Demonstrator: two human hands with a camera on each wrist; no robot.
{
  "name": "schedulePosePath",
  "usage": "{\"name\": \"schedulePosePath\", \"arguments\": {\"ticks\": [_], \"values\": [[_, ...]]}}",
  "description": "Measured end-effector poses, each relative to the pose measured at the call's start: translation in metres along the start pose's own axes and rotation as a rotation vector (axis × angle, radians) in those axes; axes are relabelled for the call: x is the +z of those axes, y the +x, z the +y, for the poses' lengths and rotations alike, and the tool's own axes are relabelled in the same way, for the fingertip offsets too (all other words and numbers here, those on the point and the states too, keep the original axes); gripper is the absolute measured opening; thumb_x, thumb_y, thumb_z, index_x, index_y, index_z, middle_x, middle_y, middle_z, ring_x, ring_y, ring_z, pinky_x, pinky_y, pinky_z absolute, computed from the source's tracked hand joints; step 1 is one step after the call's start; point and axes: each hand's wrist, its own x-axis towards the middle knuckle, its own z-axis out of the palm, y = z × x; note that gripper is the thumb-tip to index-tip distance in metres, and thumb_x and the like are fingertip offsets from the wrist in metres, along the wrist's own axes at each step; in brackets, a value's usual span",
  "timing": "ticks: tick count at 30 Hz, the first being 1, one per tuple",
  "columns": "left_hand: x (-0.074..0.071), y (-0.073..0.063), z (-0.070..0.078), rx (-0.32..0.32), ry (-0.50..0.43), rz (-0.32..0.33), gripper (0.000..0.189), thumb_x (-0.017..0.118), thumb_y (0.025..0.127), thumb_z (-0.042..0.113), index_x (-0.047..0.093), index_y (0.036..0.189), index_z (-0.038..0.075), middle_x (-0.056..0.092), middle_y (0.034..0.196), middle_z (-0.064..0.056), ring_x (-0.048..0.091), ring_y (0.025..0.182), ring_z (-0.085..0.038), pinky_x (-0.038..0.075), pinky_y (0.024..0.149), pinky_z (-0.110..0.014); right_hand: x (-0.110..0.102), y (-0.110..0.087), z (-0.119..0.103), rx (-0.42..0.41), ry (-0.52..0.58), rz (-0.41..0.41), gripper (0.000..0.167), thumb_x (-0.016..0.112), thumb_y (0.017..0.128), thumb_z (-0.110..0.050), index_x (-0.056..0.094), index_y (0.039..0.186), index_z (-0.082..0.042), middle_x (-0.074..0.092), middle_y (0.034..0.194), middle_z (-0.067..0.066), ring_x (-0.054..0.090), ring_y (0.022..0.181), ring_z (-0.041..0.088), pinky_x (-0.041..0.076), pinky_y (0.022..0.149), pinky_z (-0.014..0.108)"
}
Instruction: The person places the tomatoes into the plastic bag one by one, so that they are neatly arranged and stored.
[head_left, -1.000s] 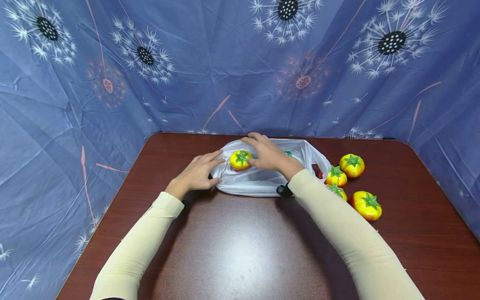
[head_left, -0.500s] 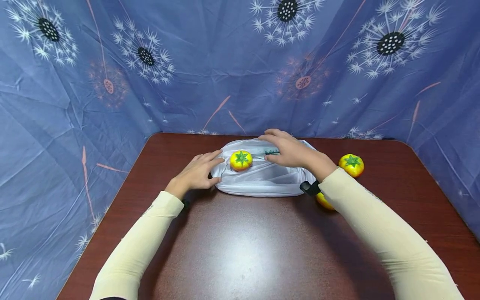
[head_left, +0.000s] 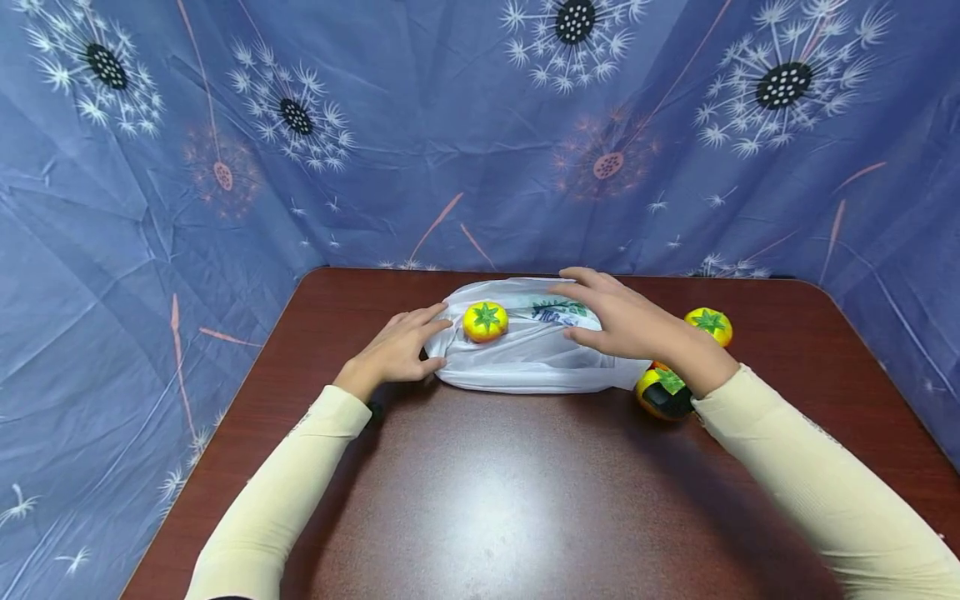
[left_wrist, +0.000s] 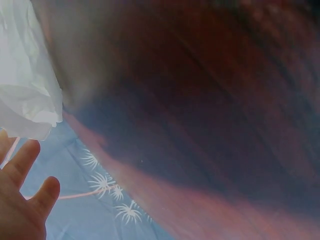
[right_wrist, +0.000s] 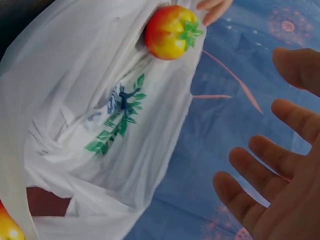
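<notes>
A white plastic bag (head_left: 517,367) with green and blue print lies flat near the table's far edge. One yellow-and-red tomato (head_left: 485,322) with a green leafy top sits on the bag's left part. My left hand (head_left: 397,346) rests at the bag's left end, fingers spread, fingertips at the plastic. Over the bag's right part is my right hand (head_left: 630,321), its fingers apart and holding nothing. The right wrist view shows those spread fingers (right_wrist: 280,170) beside the bag, away from the tomato (right_wrist: 172,32).
Right of the bag, another tomato (head_left: 708,323) stands on the brown table (head_left: 480,500). A further tomato (head_left: 651,398) is partly covered by my right wrist and its black strap. A blue curtain (head_left: 450,150) with dandelion print hangs behind the table.
My right hand has drawn back to the right, from beside the tomato on the bag, uncovering the bag's print. That tomato and my left hand have stayed in place.
</notes>
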Motion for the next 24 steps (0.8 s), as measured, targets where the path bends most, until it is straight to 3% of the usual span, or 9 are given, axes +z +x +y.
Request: {"name": "schedulePosePath", "arguments": {"ticks": [9,24], "values": [[-0.002,0.001,0.002,0.001,-0.015,0.014,0.067,0.065,0.087,0.04,0.049,0.146,0.013,0.029,0.164,-0.009,0.033,0.149,-0.03,0.026,0.119,-0.054,-0.025,-0.017,-0.002,0.014,0.028,0.075,0.061,0.068,0.092,-0.022,0.045,0.149,-0.016,0.03,0.161,0.013,0.028,0.147,0.041,0.028,0.114,0.065],[-0.002,0.001,0.005,-0.002,-0.027,0.009,0.066,0.065,0.087,0.04,0.05,0.146,0.013,0.03,0.164,-0.008,0.033,0.149,-0.029,0.026,0.119,-0.055,-0.046,-0.055,0.036,0.172,0.038,0.102,0.059,0.066,0.094,-0.024,0.044,0.148,-0.011,0.029,0.159,0.021,0.028,0.144,0.046,0.028,0.109,0.07]]}}
